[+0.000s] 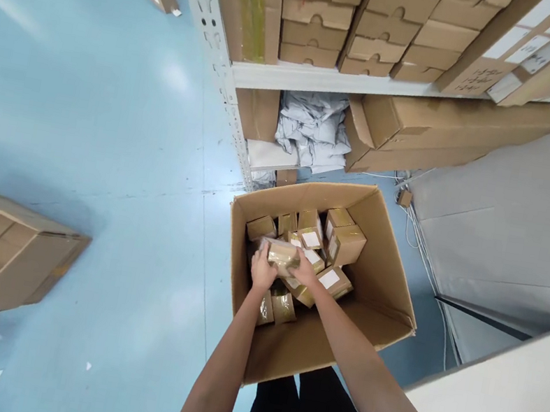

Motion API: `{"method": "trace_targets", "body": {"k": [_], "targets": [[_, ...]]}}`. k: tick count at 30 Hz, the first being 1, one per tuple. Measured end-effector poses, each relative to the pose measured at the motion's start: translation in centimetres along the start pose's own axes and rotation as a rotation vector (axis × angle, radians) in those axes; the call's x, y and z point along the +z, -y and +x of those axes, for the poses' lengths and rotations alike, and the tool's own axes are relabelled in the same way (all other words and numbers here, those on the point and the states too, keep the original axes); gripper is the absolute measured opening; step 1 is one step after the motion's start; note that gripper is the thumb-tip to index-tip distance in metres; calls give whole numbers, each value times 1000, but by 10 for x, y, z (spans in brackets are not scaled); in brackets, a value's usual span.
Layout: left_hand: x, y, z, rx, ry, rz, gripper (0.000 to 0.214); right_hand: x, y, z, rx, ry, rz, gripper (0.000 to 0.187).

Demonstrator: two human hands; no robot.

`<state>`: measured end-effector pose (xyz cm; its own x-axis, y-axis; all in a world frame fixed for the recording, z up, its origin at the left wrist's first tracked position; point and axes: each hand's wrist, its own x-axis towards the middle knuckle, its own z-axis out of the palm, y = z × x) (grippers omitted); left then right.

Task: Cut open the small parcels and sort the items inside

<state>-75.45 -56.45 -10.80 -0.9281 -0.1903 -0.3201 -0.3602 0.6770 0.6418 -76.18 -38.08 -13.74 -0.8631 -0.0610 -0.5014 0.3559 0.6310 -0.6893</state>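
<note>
Both my hands reach down into a large open cardboard carton (298, 373) on the floor. Between them is a small taped parcel (283, 256), wrapped in shiny tape. My left hand (262, 269) grips its left side, and my right hand (303, 269) grips its right end. Around and under it lie several small brown boxes, some with white labels, such as a labelled box (339, 283) to the right. A taller box (347, 244) stands by the carton's far right side. My fingertips are partly hidden by the parcel.
A metal shelf (318, 84) ahead carries stacked flat boxes (320, 11), with grey plastic mailers (318, 125) below. Another open carton (25, 261) lies left on the blue floor. Cables (420, 242) run along the right wall, near a white table (499, 409).
</note>
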Motion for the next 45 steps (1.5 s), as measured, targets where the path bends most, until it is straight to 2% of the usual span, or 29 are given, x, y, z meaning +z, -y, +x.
{"method": "trace_targets", "body": {"k": [4,10,14,17,22,25,27,30,33,35,37,40,42,45], "targets": [[-11,-33,-36,72,87,66,77,-33,3,-54,91,-26,-129,85],[-25,-60,-86,113,208,78,68,-70,31,-139,115,-122,-372,80],[-37,-80,-108,201,250,55,60,-96,48,-180,131,-198,-450,78],[-46,-101,-124,294,231,49,57,-114,54,-206,108,-274,-441,76],[-52,-147,-160,482,163,72,53,-143,43,-259,52,-462,-335,74],[-41,-180,-193,625,175,61,52,-162,18,-304,62,-593,-274,73],[-24,-202,-224,725,193,48,50,-175,-8,-341,94,-670,-244,72],[17,-234,-283,835,254,48,47,-193,-61,-408,150,-790,-190,72],[75,-259,-357,911,380,83,45,-200,-129,-488,204,-921,-89,72],[121,-268,-412,951,483,114,44,-195,-179,-543,239,-991,7,71],[169,-268,-466,965,625,169,47,-180,-230,-592,285,-1000,121,74],[232,-250,-534,932,902,321,62,-140,-296,-650,441,-848,342,87],[261,-232,-563,900,1023,410,75,-108,-328,-676,537,-750,467,98],[281,-208,-581,895,1042,433,85,-70,-355,-698,581,-786,505,102]]}}
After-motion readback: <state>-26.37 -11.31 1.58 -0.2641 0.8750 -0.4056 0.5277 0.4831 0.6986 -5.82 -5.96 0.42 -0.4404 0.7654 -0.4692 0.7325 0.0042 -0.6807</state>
